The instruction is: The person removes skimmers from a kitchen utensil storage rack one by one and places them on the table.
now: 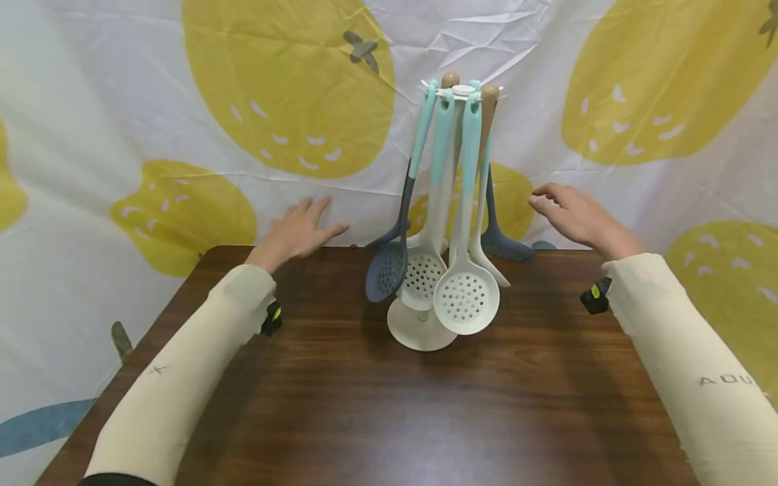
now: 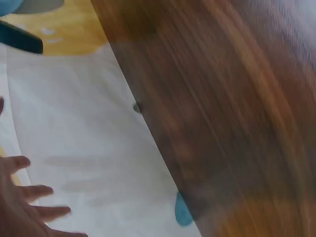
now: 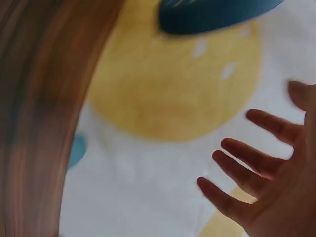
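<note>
A white utensil stand (image 1: 423,329) on the table carries several hanging kitchen tools. In front hang a white skimmer (image 1: 467,297) with a mint handle, a second white skimmer (image 1: 421,273) behind it, and a dark blue skimmer (image 1: 387,270) at the left. A dark blue utensil (image 1: 506,244) hangs at the right rear. My left hand (image 1: 296,233) hovers left of the stand, fingers spread, holding nothing. To the right of the stand my right hand (image 1: 577,214) is raised with loosely bent fingers and holds nothing. Both wrist views show the fingers apart from any tool.
The brown wooden table (image 1: 389,412) ends at a back edge close behind the stand. A white cloth (image 1: 292,27) with yellow lemon prints hangs behind and at the left side. Both wrists wear small black cameras (image 1: 594,297).
</note>
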{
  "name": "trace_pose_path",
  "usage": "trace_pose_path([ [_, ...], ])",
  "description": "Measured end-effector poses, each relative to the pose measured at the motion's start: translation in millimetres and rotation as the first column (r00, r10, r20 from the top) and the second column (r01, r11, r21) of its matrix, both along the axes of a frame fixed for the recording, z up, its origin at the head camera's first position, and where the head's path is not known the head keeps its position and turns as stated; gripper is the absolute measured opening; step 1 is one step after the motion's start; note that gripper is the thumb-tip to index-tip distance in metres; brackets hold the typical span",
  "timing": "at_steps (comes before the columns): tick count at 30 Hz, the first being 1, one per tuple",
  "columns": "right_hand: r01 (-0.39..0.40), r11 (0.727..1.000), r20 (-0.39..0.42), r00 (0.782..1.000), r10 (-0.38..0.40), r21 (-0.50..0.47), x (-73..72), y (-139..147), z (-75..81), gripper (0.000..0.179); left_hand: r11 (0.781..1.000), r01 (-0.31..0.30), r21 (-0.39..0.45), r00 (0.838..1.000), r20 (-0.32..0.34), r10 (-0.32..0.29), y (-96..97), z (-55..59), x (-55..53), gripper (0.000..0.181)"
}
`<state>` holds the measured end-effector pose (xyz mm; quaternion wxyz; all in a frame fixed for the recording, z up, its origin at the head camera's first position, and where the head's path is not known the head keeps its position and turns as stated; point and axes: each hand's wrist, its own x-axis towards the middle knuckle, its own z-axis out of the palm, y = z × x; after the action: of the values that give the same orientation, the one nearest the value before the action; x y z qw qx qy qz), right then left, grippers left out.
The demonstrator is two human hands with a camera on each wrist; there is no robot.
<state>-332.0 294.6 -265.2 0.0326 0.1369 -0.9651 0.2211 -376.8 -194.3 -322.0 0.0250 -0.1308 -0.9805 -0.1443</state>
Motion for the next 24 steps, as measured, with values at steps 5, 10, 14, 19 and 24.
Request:
trace_pose_path([
  [5, 0.084, 0.978, -0.246, 0.961, -0.130, -0.188, 34.8, -15, -5.0, 0.044, 0.970, 0.122, 0.211, 0.986, -0.136, -0.095, 14.6, -10.9, 17.3, 0.083],
  [10, 0.005, 0.921, -0.394, 0.903, -0.171, -0.389, 69.1, -32, -19.4, 0.027, 0.890, 0.232, 0.393, 0.960, -0.240, -0.144, 34.6, -21.5, 48.2, 0.079],
  [14, -0.068, 0.908, -0.380, 0.919, -0.104, -0.413, 84.9, -43, -29.0, 0.021, 0.826, 0.290, 0.483, 0.942, -0.299, -0.156, 52.5, -29.8, 72.0, 0.083],
  [19, -0.056, 0.957, -0.207, 0.978, -0.004, -0.284, 93.7, -51, -33.0, 0.025, 0.830, 0.209, 0.518, 0.956, -0.286, -0.063, 70.0, -33.7, 92.9, 0.092],
  [24, -0.130, 0.979, 0.026, 0.990, 0.136, -0.159, 92.0, -58, -43.2, 0.043, 0.865, 0.052, 0.499, 0.975, -0.214, 0.065, 78.1, -33.9, 105.0, 0.096],
])
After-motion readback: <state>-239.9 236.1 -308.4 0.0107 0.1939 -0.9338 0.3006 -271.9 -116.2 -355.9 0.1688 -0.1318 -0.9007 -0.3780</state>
